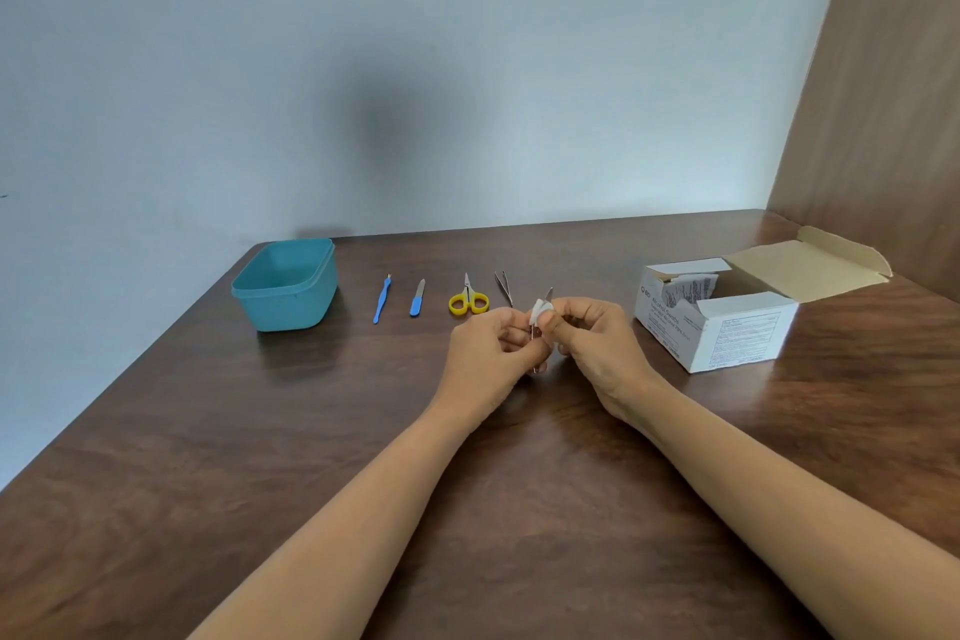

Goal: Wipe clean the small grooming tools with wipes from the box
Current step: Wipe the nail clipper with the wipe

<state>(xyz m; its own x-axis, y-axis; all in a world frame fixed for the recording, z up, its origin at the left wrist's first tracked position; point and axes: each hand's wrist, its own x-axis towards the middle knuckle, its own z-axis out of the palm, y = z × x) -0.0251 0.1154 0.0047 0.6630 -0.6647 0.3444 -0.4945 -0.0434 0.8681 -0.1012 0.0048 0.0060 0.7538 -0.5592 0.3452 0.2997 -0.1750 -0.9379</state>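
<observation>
Wiping | left grip (493,343) pinches metal tool (549,295) low | right grip (587,333) pinches wipe (539,311) round its upper end | I'd draw tipward, pressing firmly

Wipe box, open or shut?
Open. The box has its lid flap folded back, and wipe packets show inside.

A dark wood-grain counter (467,483) stands against a pale wall, with a brown panel on its right side. Along its far part lie, from left to right, a lidless teal plastic container (284,286), a blue-handled cuticle tool (381,300), a blue-handled nail file (417,298), yellow-handled scissors (468,299) and steel tweezers (504,287), each apart from its neighbour. Well to the right sits a white cardboard box of alcohol swabs (727,333), its lid folded back.
</observation>
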